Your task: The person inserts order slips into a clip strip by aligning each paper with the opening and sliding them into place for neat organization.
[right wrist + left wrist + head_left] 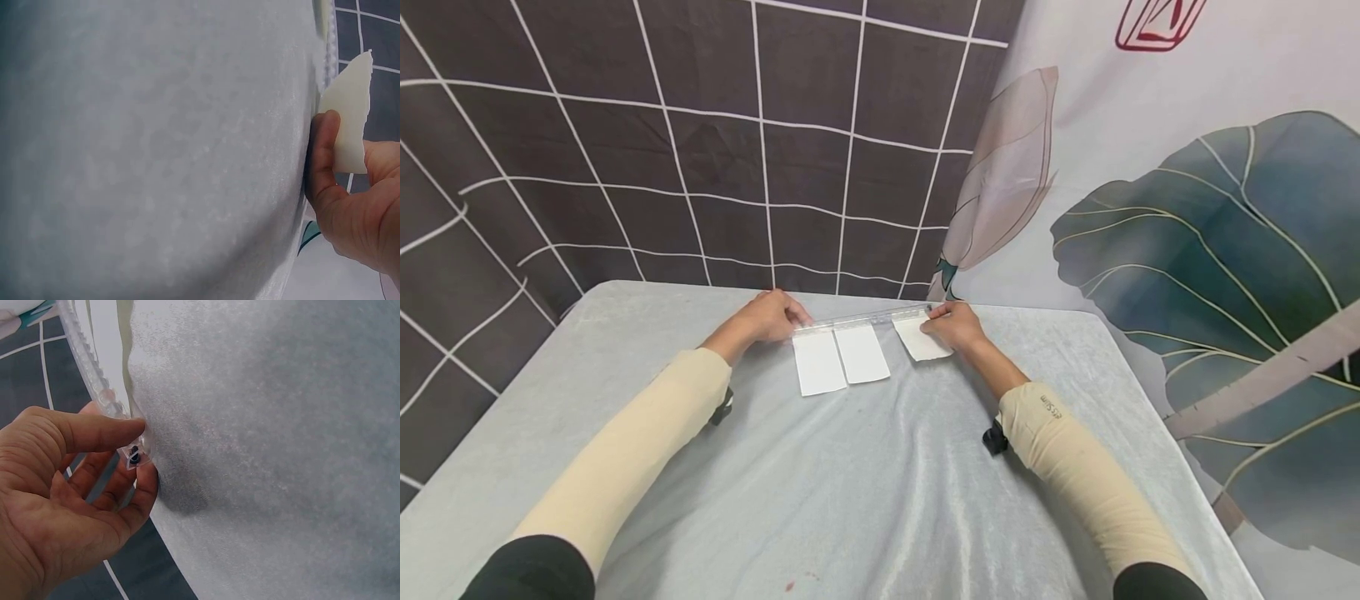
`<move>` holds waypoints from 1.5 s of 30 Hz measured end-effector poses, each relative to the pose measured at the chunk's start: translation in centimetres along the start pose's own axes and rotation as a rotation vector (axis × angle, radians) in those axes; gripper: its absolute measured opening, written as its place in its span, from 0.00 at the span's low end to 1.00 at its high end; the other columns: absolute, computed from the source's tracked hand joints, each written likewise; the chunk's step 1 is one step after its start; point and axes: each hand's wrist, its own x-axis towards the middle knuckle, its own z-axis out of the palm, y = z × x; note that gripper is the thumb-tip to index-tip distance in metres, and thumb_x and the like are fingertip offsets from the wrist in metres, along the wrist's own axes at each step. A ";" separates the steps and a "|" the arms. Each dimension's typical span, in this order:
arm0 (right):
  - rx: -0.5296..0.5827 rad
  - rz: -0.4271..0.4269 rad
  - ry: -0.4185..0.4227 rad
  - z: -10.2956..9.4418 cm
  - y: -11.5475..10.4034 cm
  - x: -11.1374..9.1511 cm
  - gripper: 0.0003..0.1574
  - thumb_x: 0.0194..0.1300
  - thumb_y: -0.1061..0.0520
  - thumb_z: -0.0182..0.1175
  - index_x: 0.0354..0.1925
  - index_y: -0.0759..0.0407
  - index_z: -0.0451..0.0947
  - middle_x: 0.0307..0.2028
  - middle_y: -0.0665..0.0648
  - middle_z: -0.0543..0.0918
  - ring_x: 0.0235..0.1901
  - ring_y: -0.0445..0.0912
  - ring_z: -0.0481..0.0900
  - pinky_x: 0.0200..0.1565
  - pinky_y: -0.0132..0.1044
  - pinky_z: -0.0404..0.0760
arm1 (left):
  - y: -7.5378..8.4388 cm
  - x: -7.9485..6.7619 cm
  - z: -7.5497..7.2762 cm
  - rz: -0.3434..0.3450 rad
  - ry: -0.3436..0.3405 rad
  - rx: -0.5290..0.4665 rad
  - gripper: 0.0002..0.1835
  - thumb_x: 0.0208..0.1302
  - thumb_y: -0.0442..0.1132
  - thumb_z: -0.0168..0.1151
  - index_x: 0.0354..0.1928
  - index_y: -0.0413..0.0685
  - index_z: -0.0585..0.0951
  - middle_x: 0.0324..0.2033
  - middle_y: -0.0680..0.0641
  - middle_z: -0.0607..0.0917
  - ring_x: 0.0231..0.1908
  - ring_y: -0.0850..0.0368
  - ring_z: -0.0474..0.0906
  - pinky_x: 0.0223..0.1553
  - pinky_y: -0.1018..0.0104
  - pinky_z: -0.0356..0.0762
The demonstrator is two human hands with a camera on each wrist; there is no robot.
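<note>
A transparent plastic strip (880, 316) with a ridged edge lies across the far part of the table. Two white paper pieces (818, 363) hang side by side from its left part, toward the near side. At its left end my left hand (772, 316) pinches the strip; in the left wrist view, a small dark fitting (134, 455) shows between thumb and fingers. My right hand (957, 326) pinches a third paper piece (919, 336) by the strip's right end. The right wrist view shows this paper's ragged edge (369, 94). Whether these fingers also grip the strip is hidden.
A pale grey velvety cloth (820, 483) with folds covers the table. Behind it hangs a dark curtain with a white grid (715, 150). At the right is a white curtain with large leaf prints (1210, 250). The table's far edge runs just beyond both hands.
</note>
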 end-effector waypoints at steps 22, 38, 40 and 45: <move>0.016 -0.013 -0.013 0.3 -0.5 -0.2 0.24 0.69 0.58 0.72 0.58 0.71 0.83 0.71 0.71 0.80 0.57 0.56 0.79 0.58 0.45 0.80 | 0.3 -0.4 -0.5 0.032 -0.012 -0.004 0.30 0.57 0.22 0.56 0.57 0.46 0.94 0.50 0.40 0.92 0.47 0.49 0.79 0.44 0.64 0.75; 0.018 -0.035 -0.002 0.9 -0.4 -0.1 0.22 0.68 0.59 0.71 0.56 0.70 0.83 0.72 0.71 0.81 0.63 0.60 0.79 0.71 0.51 0.76 | 0.5 -0.5 -0.3 0.019 -0.009 -0.011 0.29 0.58 0.21 0.55 0.56 0.45 0.95 0.48 0.41 0.91 0.44 0.50 0.79 0.39 0.66 0.74; 0.015 -0.034 -0.002 0.9 -0.4 -0.1 0.22 0.68 0.59 0.71 0.56 0.70 0.83 0.72 0.71 0.81 0.64 0.61 0.78 0.73 0.52 0.76 | 0.5 -0.6 -0.4 0.019 -0.010 -0.014 0.30 0.57 0.21 0.55 0.56 0.46 0.95 0.48 0.41 0.92 0.43 0.51 0.79 0.38 0.66 0.74; 0.006 -0.032 0.002 1.0 -0.6 -0.2 0.23 0.68 0.58 0.71 0.56 0.70 0.83 0.72 0.70 0.80 0.65 0.62 0.78 0.74 0.53 0.75 | 0.4 -0.7 -0.3 0.022 -0.005 -0.010 0.30 0.57 0.21 0.53 0.55 0.46 0.95 0.48 0.41 0.92 0.44 0.50 0.79 0.40 0.66 0.74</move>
